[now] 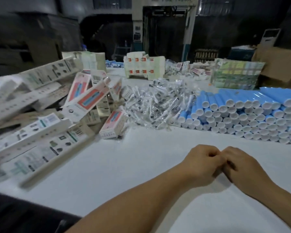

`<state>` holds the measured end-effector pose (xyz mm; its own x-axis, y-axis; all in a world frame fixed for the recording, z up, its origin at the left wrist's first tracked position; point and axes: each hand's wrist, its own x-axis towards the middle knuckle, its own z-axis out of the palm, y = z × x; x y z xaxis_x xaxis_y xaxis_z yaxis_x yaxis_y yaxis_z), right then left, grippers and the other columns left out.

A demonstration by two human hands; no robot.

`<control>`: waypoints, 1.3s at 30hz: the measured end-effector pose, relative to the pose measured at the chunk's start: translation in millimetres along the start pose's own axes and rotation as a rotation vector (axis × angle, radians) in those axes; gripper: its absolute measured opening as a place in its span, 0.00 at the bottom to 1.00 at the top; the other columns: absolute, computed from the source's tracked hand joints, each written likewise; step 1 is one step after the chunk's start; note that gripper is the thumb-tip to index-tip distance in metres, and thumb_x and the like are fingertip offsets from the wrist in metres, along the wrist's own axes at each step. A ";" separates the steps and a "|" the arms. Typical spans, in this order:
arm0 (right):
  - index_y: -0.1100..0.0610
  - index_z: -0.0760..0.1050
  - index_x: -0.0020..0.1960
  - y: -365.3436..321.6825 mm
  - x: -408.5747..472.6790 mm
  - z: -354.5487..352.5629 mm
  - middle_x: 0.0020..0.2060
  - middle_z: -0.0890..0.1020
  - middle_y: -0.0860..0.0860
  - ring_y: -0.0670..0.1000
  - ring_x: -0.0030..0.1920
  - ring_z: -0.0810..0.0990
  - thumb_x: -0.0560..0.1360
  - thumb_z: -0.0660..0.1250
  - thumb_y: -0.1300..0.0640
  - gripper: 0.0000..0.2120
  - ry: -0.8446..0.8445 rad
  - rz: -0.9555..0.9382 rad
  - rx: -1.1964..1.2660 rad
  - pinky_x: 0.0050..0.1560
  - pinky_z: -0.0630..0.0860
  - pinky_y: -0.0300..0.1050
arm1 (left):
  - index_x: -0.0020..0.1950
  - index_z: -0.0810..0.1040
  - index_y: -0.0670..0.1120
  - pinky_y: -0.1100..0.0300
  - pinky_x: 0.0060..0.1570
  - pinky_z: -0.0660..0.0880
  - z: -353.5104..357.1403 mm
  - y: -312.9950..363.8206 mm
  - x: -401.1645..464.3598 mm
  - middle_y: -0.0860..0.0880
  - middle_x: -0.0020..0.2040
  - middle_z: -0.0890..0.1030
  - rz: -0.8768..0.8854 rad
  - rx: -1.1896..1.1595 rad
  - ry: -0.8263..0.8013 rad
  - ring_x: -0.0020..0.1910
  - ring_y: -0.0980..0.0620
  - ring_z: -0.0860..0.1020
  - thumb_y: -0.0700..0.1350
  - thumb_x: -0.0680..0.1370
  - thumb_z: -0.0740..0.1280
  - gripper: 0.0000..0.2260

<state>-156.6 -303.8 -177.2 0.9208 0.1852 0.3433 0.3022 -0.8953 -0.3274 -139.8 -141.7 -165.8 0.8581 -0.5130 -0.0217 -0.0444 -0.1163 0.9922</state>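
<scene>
Our left hand (202,163) and right hand (242,167) rest knuckle to knuckle on the near white table (124,174), fingers curled under, nothing visible in them. Farther off lie the wrapped brush heads (160,105), left of the blue tubes (242,113). We'd best uncurl and pinch just one packet.

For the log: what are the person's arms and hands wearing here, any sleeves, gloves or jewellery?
Nothing worn shows. The left hand and right hand are ungloved, no ring visible. The left forearm and right forearm are bare to the frame edge: no sleeve, watch, bracelet or marking.
</scene>
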 end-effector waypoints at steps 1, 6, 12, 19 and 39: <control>0.54 0.78 0.38 0.9 -0.1 0.4 0.36 0.76 0.47 0.48 0.39 0.74 0.68 0.68 0.70 0.11 0.006 -0.006 -0.008 0.37 0.71 0.47 | 0.38 0.78 0.42 0.53 0.40 0.71 -5.7 5.4 -1.0 0.44 0.35 0.77 -0.008 0.015 -0.023 0.35 0.48 0.73 0.44 0.73 0.66 0.07; 0.44 0.77 0.40 2.9 0.3 3.1 0.39 0.77 0.39 0.44 0.43 0.77 0.72 0.69 0.66 0.16 0.034 -0.006 0.009 0.41 0.70 0.38 | 0.48 0.79 0.40 0.57 0.43 0.77 -77.1 50.2 -0.4 0.44 0.46 0.81 0.108 0.595 0.104 0.43 0.47 0.79 0.43 0.79 0.64 0.08; 0.39 0.77 0.41 7.1 1.0 5.2 0.45 0.77 0.37 0.40 0.47 0.76 0.72 0.70 0.64 0.18 0.011 0.027 0.064 0.45 0.71 0.41 | 0.56 0.77 0.45 0.52 0.49 0.78 -220.8 83.3 -23.5 0.46 0.54 0.78 0.026 1.360 0.629 0.50 0.48 0.77 0.44 0.78 0.61 0.09; 0.41 0.78 0.40 3.7 2.2 4.9 0.39 0.77 0.39 0.40 0.47 0.75 0.72 0.69 0.65 0.17 0.027 0.045 0.073 0.44 0.71 0.43 | 0.76 0.55 0.46 0.38 0.67 0.62 -298.6 61.5 -44.3 0.39 0.72 0.62 -0.537 1.534 0.752 0.71 0.37 0.60 0.53 0.74 0.67 0.35; 0.50 0.80 0.43 -5.5 -0.5 -3.2 0.40 0.81 0.46 0.38 0.43 0.76 0.77 0.65 0.62 0.09 0.049 0.129 0.246 0.43 0.69 0.29 | 0.62 0.71 0.40 0.36 0.57 0.72 -109.4 66.5 -5.6 0.36 0.60 0.77 -0.093 -0.956 0.396 0.59 0.35 0.76 0.33 0.73 0.58 0.17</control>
<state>-159.5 -300.2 -172.8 0.9444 0.0508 0.3249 0.2393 -0.7837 -0.5732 -91.5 -53.5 -86.3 0.9516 -0.2001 -0.2331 0.3065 0.6706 0.6756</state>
